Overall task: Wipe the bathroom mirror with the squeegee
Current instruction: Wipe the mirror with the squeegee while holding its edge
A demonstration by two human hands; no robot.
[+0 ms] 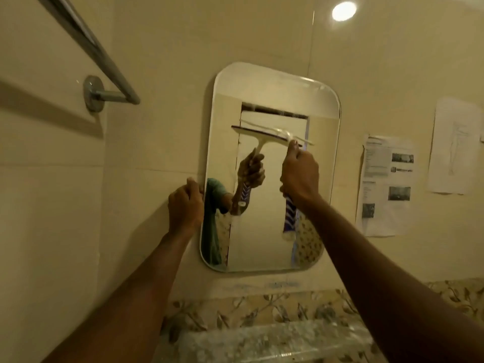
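Right hand [300,176] is wrapped tight around the squeegee [290,218] handle, thumb up toward the head. The blue-and-white striped grip sticks out below my fist. The blade sits against the glass in the upper-middle of the mirror [275,77], roughly level and tilted slightly down to the right. The blade is thin and partly see-through, so I can't tell exactly where its edge meets the glass.

Left hand [186,205] grips the mirror's left edge at about mid-height, fingers curled around the rim and knuckles facing me. Both arms are stretched up and forward.

The mirror is a rounded rectangle, hung on the tiled wall and leaning slightly clockwise in view. Its reflection shows my right hand on the handle, the cream squeegee head, a bit of green sleeve at lower left and a pale door behind.

Around it:
- Towel bar [104,58] at upper left, with its metal bracket fixed to the side wall.
- Papers [385,184] taped to the wall right of the mirror, one with text and small photos, plus a paler sheet further right.
- Tile border [235,313] with a leaf pattern running below the mirror.
- Light [344,11], a bright round spot at top right.
- Something pale and blurred along the bottom edge, can't make it out.
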